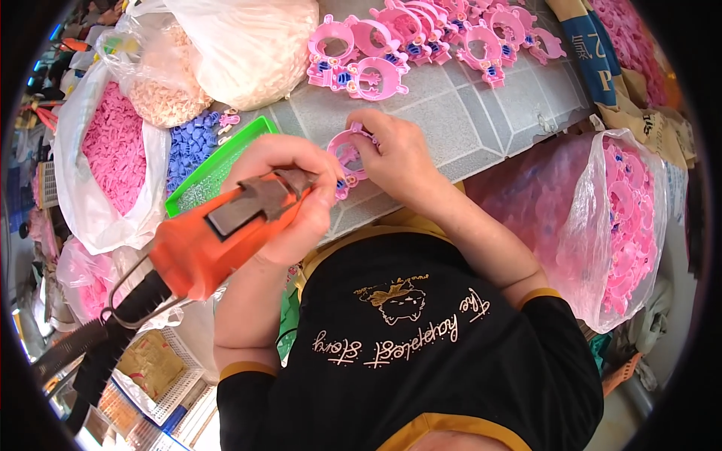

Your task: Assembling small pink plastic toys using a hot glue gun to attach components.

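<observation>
Leftmost, a clear bag of small pink plastic pieces (113,150) sits beside a second bag of pale beige pieces (169,83), with a heap of small blue parts (192,139) just behind a green mesh tray (218,169). The left hand (289,199) is wrapped firmly around an orange power tool (218,233), smooth-bodied with a dark grey panel on top and a black cable end trailing toward the lower left; its tip meets the workpiece. That workpiece, a pink ring-shaped plastic toy part (347,150), is glossy and rounded, held above the front edge of the grey grid-patterned surface (466,113) and pinched closed between the fingers of the right hand (398,154), which covers much of it. Behind, a pile of finished pink rings with blue details (421,41) lies on the surface. A large white bag (248,45) stands at the rear left. Rightmost, a clear bag of further pink rings (624,225) stands off the surface's edge, near crumpled brown sacking (639,113).
</observation>
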`<state>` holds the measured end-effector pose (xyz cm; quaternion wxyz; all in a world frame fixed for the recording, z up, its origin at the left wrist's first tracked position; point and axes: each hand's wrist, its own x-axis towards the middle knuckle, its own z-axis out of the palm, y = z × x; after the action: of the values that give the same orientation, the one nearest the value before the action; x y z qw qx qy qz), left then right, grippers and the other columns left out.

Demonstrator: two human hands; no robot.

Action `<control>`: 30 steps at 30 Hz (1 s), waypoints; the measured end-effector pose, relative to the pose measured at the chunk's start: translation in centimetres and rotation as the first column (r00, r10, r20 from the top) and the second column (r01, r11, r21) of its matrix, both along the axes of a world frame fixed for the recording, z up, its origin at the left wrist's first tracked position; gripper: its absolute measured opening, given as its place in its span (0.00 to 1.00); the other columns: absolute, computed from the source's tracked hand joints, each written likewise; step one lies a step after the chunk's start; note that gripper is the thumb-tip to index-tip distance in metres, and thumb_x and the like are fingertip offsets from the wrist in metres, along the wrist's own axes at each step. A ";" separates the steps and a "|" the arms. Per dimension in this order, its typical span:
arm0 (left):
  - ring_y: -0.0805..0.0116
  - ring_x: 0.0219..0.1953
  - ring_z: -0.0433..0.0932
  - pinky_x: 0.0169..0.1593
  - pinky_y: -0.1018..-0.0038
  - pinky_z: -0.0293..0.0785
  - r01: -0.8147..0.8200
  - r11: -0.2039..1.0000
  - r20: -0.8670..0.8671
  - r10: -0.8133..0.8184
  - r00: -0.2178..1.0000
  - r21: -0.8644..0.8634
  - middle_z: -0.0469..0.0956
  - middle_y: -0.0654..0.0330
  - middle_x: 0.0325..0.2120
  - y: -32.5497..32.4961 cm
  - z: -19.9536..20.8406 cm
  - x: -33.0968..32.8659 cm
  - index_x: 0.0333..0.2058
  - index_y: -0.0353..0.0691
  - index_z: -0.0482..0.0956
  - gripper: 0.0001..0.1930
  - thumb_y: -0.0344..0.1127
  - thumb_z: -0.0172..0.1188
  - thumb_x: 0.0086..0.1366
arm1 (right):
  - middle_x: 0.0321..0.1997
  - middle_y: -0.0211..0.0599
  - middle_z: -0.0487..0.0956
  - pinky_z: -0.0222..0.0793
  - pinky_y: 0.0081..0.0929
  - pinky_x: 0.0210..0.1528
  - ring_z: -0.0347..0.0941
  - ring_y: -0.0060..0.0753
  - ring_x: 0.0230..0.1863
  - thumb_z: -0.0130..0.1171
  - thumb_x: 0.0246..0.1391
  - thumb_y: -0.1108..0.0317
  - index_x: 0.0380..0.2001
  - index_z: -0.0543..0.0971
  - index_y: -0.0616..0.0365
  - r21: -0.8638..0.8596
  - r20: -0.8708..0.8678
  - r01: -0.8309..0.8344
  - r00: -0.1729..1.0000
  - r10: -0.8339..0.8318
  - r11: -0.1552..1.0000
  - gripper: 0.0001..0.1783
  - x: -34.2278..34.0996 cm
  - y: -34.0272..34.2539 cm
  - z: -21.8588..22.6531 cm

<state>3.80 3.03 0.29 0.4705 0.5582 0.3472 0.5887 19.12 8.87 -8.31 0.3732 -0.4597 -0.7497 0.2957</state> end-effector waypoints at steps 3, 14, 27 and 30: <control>0.68 0.20 0.69 0.34 0.66 0.69 -0.106 0.994 -0.059 0.106 0.993 0.007 0.70 0.59 0.20 -0.4 0.9 -0.6 0.40 0.36 0.69 0.12 0.27 0.57 0.57 | 0.31 0.48 0.80 0.73 0.40 0.34 0.78 0.52 0.33 0.62 0.51 0.71 0.38 0.78 0.57 -0.012 0.001 -0.004 1.000 0.004 1.000 0.10 -0.1 0.0 0.0; 0.68 0.20 0.71 0.36 0.64 0.74 -0.155 0.985 0.061 0.150 0.987 0.082 0.71 0.59 0.20 -2.2 -0.9 -4.8 0.39 0.33 0.69 0.11 0.22 0.58 0.58 | 0.34 0.45 0.82 0.74 0.39 0.38 0.79 0.50 0.36 0.59 0.53 0.67 0.40 0.79 0.57 -0.091 0.073 -0.352 0.931 0.359 0.932 0.11 -0.6 1.6 1.9; 0.69 0.20 0.72 0.35 0.64 0.74 -0.156 0.980 0.059 0.150 0.987 0.127 0.71 0.60 0.20 -2.5 -1.6 -4.7 0.39 0.35 0.68 0.11 0.23 0.60 0.59 | 0.32 0.42 0.82 0.74 0.39 0.37 0.79 0.47 0.34 0.58 0.53 0.68 0.39 0.80 0.55 -0.096 0.098 -0.378 0.917 0.387 0.921 0.11 -1.2 1.5 1.5; 0.68 0.20 0.70 0.35 0.64 0.71 -0.183 0.974 0.051 0.178 0.983 0.135 0.70 0.59 0.19 -2.8 -0.9 -4.2 0.40 0.35 0.68 0.12 0.24 0.57 0.58 | 0.32 0.42 0.82 0.74 0.39 0.37 0.79 0.47 0.34 0.59 0.52 0.67 0.39 0.80 0.55 -0.105 0.095 -0.364 0.923 0.374 0.926 0.10 -1.0 1.6 1.3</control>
<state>-0.39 0.23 -0.66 0.3815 0.5444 0.3452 0.6625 18.09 10.43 -6.98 0.2479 -0.3418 -0.8295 0.3656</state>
